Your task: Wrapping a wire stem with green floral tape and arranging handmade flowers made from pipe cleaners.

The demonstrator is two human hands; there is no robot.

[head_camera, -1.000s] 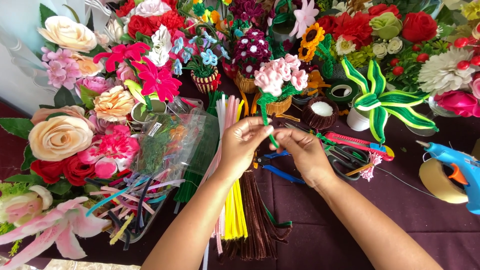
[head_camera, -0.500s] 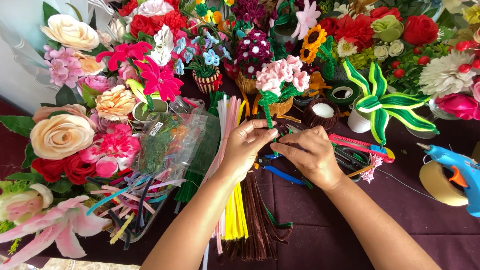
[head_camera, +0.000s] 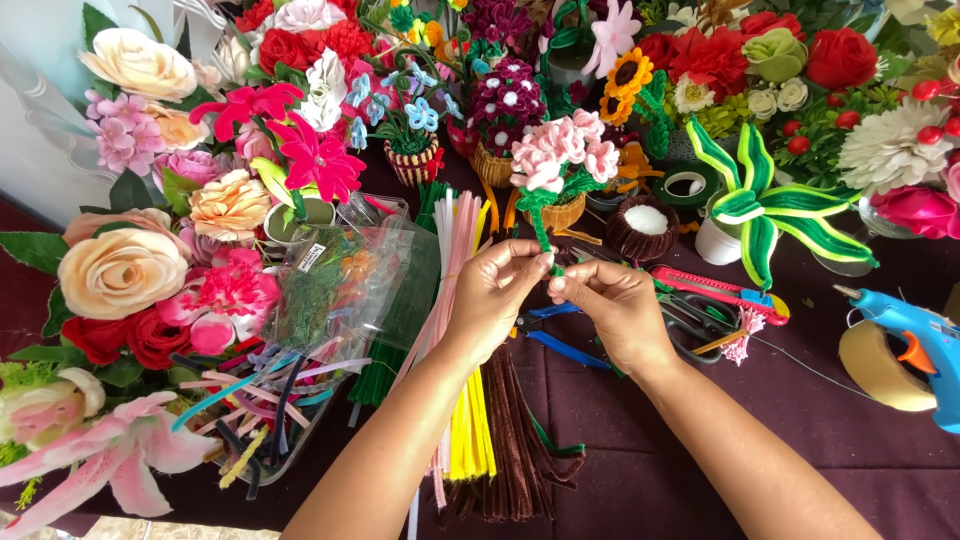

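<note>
Head view: left hand [head_camera: 497, 290] pinched shut on green stem [head_camera: 541, 232] of pink pipe-cleaner flower cluster [head_camera: 561, 153], bloom upright just above fingertips; right hand [head_camera: 612, 305] touching left, fingers closed on stem's lower end. Below both wrists, bundles of pipe cleaners [head_camera: 470, 420] on maroon tablecloth [head_camera: 820, 440]; beneath right hand, blue-handled pliers [head_camera: 560, 345]; far right of right hand, blue glue gun [head_camera: 915, 335] beside tape roll [head_camera: 880, 365].

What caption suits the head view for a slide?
Both hands pinch the green stem of a pink pipe-cleaner flower above bundled pipe cleaners.
</note>
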